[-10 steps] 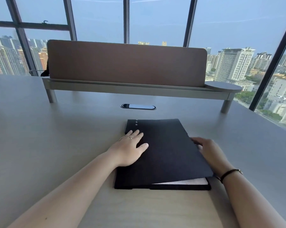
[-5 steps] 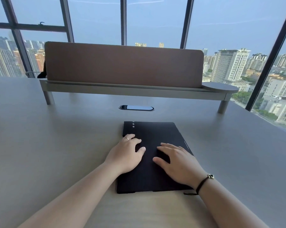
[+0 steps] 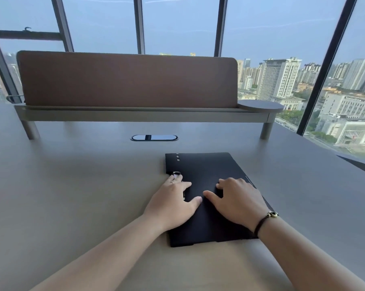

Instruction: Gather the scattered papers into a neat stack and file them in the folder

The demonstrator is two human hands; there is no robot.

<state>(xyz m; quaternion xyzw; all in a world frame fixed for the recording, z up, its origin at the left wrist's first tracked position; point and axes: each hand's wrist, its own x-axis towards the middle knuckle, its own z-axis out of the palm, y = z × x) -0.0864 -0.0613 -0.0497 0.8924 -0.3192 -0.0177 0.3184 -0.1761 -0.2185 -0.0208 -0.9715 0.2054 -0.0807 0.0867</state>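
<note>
A black folder (image 3: 209, 166) lies closed and flat on the grey desk (image 3: 72, 185), just right of centre. No paper shows at its edges. My left hand (image 3: 173, 202) rests on the folder's left spine edge, thumb on the cover and a fingertip touching a small metal clasp (image 3: 177, 173). My right hand (image 3: 238, 200) lies palm down on the middle of the cover, fingers spread, with a dark bracelet on its wrist. Neither hand holds anything.
A brown divider panel (image 3: 125, 80) stands on a raised grey shelf (image 3: 135, 115) across the back of the desk, with a round pad (image 3: 260, 106) at its right end. An oval cable port (image 3: 154, 137) sits in the desk behind the folder. Large windows lie beyond.
The cover, held partly up by my right hand with white paper showing beneath, has come down flat. My right hand moved onto the cover, and my left hand slid to the spine edge.
</note>
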